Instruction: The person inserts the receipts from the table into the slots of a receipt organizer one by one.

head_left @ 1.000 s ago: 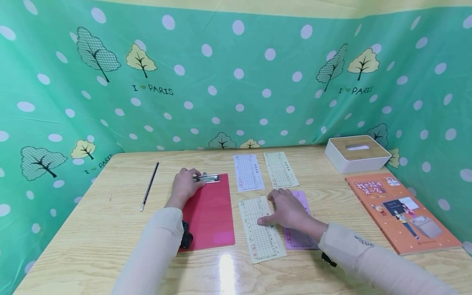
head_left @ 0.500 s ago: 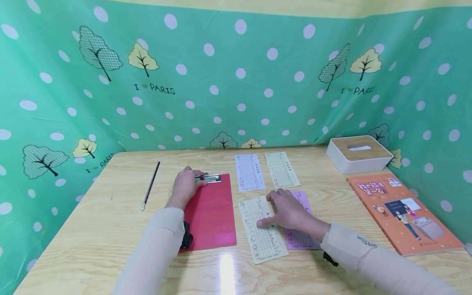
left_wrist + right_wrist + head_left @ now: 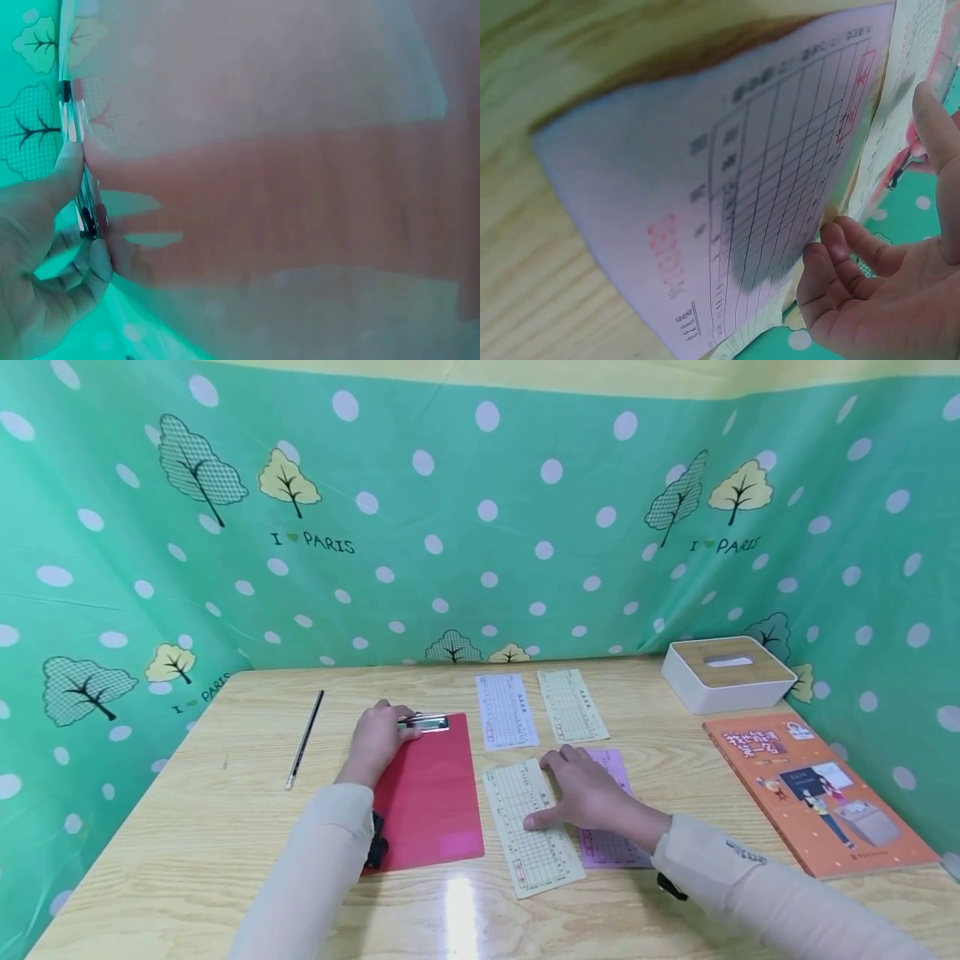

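Note:
My left hand (image 3: 373, 743) is at the top of a red clipboard (image 3: 435, 810) lying on the table. Thumb and fingers pinch its metal clip (image 3: 429, 722); the left wrist view shows the thumb on one side of the clip (image 3: 82, 184) and curled fingers by the other. To the right, my right hand (image 3: 588, 793) rests with spread, relaxed fingers. Its thumb lies over a pale yellow printed slip (image 3: 528, 864), and the palm partly covers a purple slip (image 3: 611, 852). In the right wrist view, bent fingertips come down at the far edge of the purple slip (image 3: 757, 187).
Behind the hands lie a white slip (image 3: 506, 710) and another pale yellow slip (image 3: 572, 706). A pencil (image 3: 304, 739) is left of the clipboard. At the right are an orange book (image 3: 817, 793) and a tissue box (image 3: 727, 672). A green curtain (image 3: 480, 527) hangs behind the table.

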Motion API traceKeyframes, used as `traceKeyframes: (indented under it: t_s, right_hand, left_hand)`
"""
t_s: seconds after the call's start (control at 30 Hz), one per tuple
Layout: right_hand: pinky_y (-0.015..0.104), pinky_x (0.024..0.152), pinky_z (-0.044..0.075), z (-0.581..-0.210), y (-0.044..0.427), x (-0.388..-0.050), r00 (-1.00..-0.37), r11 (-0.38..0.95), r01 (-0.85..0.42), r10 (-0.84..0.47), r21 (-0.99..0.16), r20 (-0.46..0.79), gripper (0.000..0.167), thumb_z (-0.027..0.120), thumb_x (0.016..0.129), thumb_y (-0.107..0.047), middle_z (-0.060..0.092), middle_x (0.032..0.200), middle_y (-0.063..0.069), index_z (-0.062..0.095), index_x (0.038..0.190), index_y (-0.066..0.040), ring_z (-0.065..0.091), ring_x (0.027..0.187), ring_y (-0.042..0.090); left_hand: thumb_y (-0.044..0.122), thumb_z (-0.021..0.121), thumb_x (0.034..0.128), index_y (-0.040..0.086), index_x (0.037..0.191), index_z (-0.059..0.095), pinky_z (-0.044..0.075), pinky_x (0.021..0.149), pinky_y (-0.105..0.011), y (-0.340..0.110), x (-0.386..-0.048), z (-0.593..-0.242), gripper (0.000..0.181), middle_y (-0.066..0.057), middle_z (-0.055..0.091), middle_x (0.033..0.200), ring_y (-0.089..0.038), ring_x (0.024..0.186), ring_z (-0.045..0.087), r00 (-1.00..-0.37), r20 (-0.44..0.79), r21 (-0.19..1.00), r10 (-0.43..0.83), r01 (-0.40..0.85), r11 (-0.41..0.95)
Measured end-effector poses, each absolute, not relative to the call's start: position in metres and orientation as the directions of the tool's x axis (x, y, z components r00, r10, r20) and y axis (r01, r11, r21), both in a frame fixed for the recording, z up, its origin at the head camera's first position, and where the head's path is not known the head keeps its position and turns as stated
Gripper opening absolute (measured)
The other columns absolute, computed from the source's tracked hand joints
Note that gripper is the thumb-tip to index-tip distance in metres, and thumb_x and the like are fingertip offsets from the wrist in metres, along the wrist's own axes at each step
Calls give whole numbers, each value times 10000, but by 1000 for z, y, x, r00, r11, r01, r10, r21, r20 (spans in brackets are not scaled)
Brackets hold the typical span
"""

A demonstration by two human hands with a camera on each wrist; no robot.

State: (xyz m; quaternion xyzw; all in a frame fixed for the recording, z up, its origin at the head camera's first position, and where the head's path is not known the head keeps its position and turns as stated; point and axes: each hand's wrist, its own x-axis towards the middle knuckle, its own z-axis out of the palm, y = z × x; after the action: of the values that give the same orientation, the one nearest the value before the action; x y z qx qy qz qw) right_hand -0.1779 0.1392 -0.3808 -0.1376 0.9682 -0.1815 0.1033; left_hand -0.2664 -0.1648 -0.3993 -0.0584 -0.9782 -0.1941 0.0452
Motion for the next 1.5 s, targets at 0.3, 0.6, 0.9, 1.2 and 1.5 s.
traceKeyframes:
  t_s: [0.3, 0.6, 0.9, 1.2, 1.5]
  right_hand:
    - [453, 906, 457, -381, 143, -177, -932, 892, -242, -323, -381, -164, 938, 927, 659, -522, 545, 1199, 113, 554, 1361, -24, 479, 1012, 239]
    - [460, 916, 453, -382, 145, -177, -928, 889, -269, -343, -370, -149, 931, 916, 678, -523, 542, 1211, 115, 544, 1376, -31, 489, 1048, 252]
    - [435, 884, 446, -383, 145, -177, -925, 889, -275, -349, -367, -152, 944, 923, 670, -525, 534, 1186, 95, 542, 1380, -31, 464, 1018, 237]
    - [408, 846, 440, -381, 144, -177, -924, 887, -273, -350, -373, -154, 945, 928, 670, -511, 532, 1160, 84, 540, 1382, -24, 447, 979, 224]
    - [386, 822, 429, -382, 145, -178, -923, 882, -271, -352, -385, -156, 955, 935, 662, -501, 523, 1138, 65, 536, 1397, -41, 439, 973, 218]
  left_hand:
    - [211, 796, 886, 33, 1166, 729, 513, 861, -474, -164, -265, -400, 338, -201, 591, 1003, -357, 867, 587, -988, 123, 396, 91, 133, 909]
    - [211, 781, 896, 39, 1127, 739, 523, 876, -482, -168, -272, -407, 291, -175, 611, 992, -364, 893, 613, -978, 155, 381, 142, 192, 905]
    - [178, 776, 904, 25, 1044, 739, 520, 836, -478, -170, -274, -400, 211, -155, 623, 926, -343, 859, 615, -971, 151, 388, 187, 232, 892]
    - [170, 741, 940, 33, 1038, 743, 519, 794, -445, -170, -278, -394, 168, -135, 624, 915, -302, 830, 595, -979, 74, 397, 188, 202, 895]
    - [167, 724, 957, 55, 988, 718, 501, 735, -394, -171, -280, -390, 116, -112, 624, 901, -263, 797, 566, -980, 13, 416, 200, 187, 890]
